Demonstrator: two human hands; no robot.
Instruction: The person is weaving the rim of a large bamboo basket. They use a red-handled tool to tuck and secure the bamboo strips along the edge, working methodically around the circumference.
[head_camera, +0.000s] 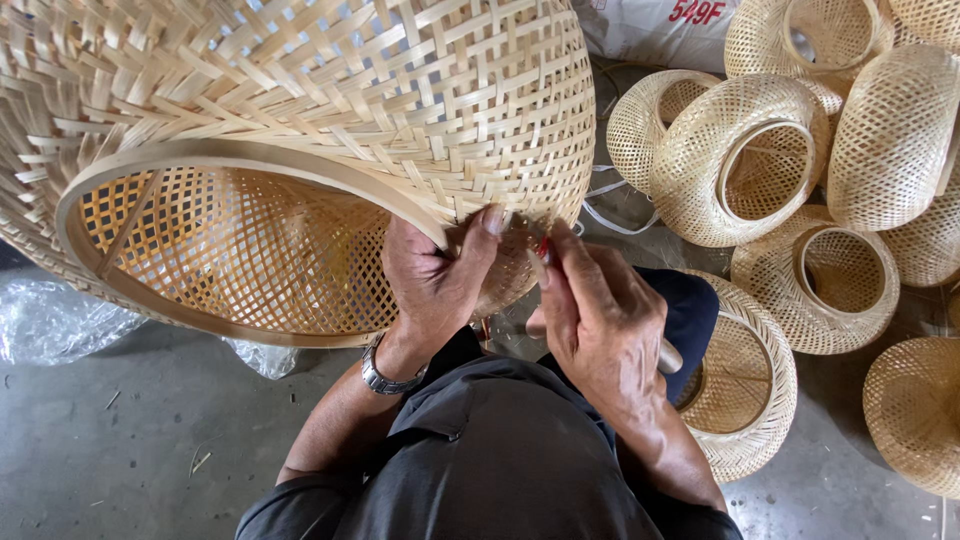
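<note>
Woven bamboo fills your view from the head camera: a big dome-shaped basket (300, 130) lies tilted on its side above your lap, its round wooden rim (250, 160) facing you and the open inside showing. Your left hand (435, 275) grips the rim at its lower right edge, thumb pressed on the weave and fingers curled around the hoop; a metal watch (385, 375) sits on that wrist. Your right hand (595, 320) is just beside it, fingers closed around a small tool (540, 262) with a pale handle and a red bit near the tip, the tip touching the basket's edge. To your right, a pile of smaller baskets (760, 160) rests on the grey concrete floor (120, 450), one (745, 385) against your knee. Clear plastic sheet (50, 320) lies at left.
</note>
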